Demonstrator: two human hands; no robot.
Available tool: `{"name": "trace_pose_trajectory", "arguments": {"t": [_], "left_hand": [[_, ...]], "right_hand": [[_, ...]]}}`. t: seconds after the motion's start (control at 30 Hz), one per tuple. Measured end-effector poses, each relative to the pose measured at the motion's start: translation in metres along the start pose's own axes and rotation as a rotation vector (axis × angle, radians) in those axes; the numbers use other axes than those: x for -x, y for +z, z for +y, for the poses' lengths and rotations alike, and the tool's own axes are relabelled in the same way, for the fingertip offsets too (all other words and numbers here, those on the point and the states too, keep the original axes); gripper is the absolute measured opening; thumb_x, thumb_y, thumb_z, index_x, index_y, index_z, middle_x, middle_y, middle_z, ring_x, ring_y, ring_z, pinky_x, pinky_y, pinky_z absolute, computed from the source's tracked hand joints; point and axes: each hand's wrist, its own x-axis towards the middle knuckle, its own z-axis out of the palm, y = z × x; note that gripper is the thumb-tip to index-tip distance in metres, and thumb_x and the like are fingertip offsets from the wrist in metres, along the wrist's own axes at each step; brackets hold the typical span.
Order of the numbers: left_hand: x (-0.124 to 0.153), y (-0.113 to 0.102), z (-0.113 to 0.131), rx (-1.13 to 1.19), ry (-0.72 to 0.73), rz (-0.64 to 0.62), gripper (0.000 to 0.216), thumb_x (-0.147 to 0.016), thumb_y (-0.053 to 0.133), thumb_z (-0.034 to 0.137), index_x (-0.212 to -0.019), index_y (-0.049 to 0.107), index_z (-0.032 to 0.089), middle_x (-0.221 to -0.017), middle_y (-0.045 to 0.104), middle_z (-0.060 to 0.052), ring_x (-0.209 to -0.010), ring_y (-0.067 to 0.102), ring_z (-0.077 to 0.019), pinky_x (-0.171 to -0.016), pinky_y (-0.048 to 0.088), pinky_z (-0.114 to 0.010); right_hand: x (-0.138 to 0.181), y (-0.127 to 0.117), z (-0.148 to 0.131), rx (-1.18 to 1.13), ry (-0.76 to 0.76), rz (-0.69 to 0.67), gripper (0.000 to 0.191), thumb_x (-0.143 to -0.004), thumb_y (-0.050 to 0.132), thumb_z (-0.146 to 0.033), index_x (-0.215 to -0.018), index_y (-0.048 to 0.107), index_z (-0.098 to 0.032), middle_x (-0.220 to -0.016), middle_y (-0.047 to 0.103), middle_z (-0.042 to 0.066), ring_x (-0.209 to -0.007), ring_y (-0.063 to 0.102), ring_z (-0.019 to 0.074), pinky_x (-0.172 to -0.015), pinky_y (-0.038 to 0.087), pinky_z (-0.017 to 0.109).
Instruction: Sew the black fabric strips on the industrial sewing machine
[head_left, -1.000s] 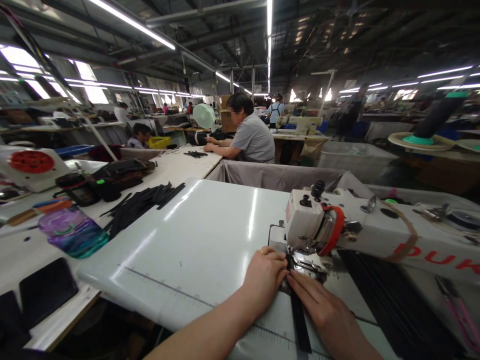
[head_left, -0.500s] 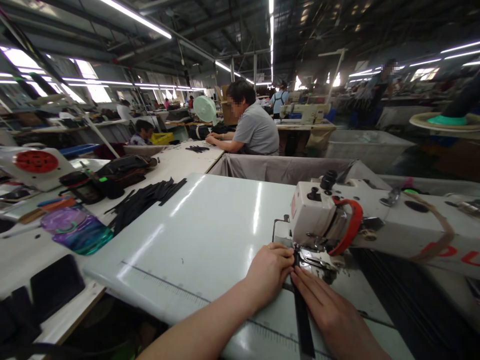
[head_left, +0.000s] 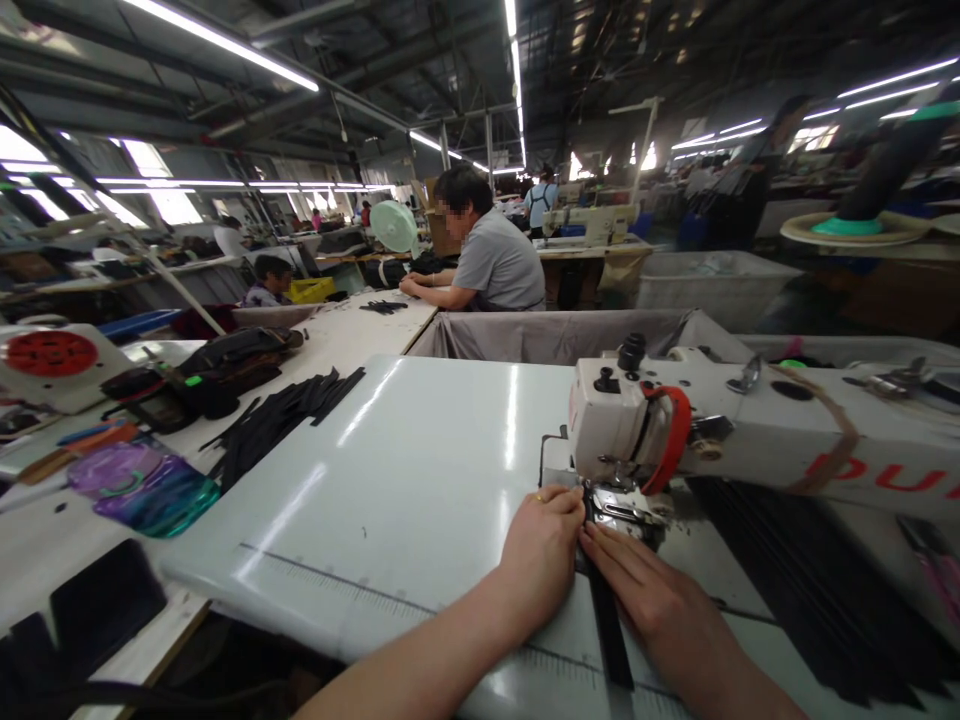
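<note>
A narrow black fabric strip (head_left: 611, 625) runs lengthwise under the needle area of a white sewing machine (head_left: 611, 420). My left hand (head_left: 541, 545), with a ring on one finger, is closed at the strip's left edge, its fingertips bent down close to the metal presser foot (head_left: 619, 508). On the other side, my right hand (head_left: 660, 595) presses its fingers, held together, against the right edge of the same strip. Toward me the strip's near end lies on the pale tabletop (head_left: 435, 440). The fingertips partly hide the strip near the foot.
Long black strips (head_left: 817, 590) lie right of the machine, near pink-handled scissors (head_left: 937, 580). A pile of black pieces (head_left: 285, 415) and a purple-teal pouch (head_left: 142, 480) are on the left table. Beyond a grey cloth-lined bin (head_left: 555, 335), a co-worker (head_left: 491, 250) sits.
The strip has slid forward into the machine, so its near end now shows. Both hands stay beside the foot. The view has shifted somewhat to the right.
</note>
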Motion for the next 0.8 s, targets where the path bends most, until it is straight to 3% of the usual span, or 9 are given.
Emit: {"name": "trace_pose_trajectory", "arguments": {"t": [0.27,0.37,0.53,0.8], "left_hand": [[-0.003,0.007,-0.004,0.011,-0.017,0.050,0.022,-0.096,0.046,0.015,-0.104,0.066,0.013,-0.120,0.066,-0.011,-0.111,0.057,-0.0242,-0.099,0.049,-0.041],[-0.004,0.007,-0.004,0.042,-0.022,0.061,0.021,-0.095,0.046,0.013,-0.098,0.067,0.014,-0.120,0.066,-0.010,-0.111,0.057,-0.0234,-0.100,0.049,-0.040],[-0.003,0.005,-0.004,0.087,-0.061,0.048,0.021,-0.091,0.049,0.009,-0.103,0.066,0.014,-0.126,0.064,-0.009,-0.114,0.056,-0.0241,-0.103,0.047,-0.042],[-0.003,0.006,-0.003,0.104,-0.061,0.040,0.018,-0.093,0.049,0.011,-0.097,0.066,0.014,-0.124,0.065,-0.009,-0.114,0.055,-0.0234,-0.103,0.047,-0.041]], "right_hand": [[-0.006,-0.003,0.001,-0.248,0.168,0.030,0.054,-0.081,0.035,0.003,-0.127,0.058,-0.015,-0.124,0.064,0.010,-0.116,0.058,0.0193,-0.097,0.052,0.035],[-0.007,-0.010,0.002,-0.339,0.185,0.062,0.048,-0.081,0.036,0.003,-0.114,0.064,-0.017,-0.113,0.067,0.008,-0.108,0.061,0.0192,-0.093,0.053,0.034],[-0.004,-0.019,0.004,-0.483,0.128,0.017,0.028,-0.091,0.042,-0.005,-0.089,0.065,-0.020,-0.087,0.065,0.005,-0.083,0.062,0.0176,-0.073,0.053,0.030],[-0.007,-0.017,0.009,-0.427,0.137,0.040,0.030,-0.088,0.044,-0.005,-0.099,0.067,-0.021,-0.095,0.068,0.005,-0.091,0.062,0.0197,-0.081,0.052,0.034]]}}
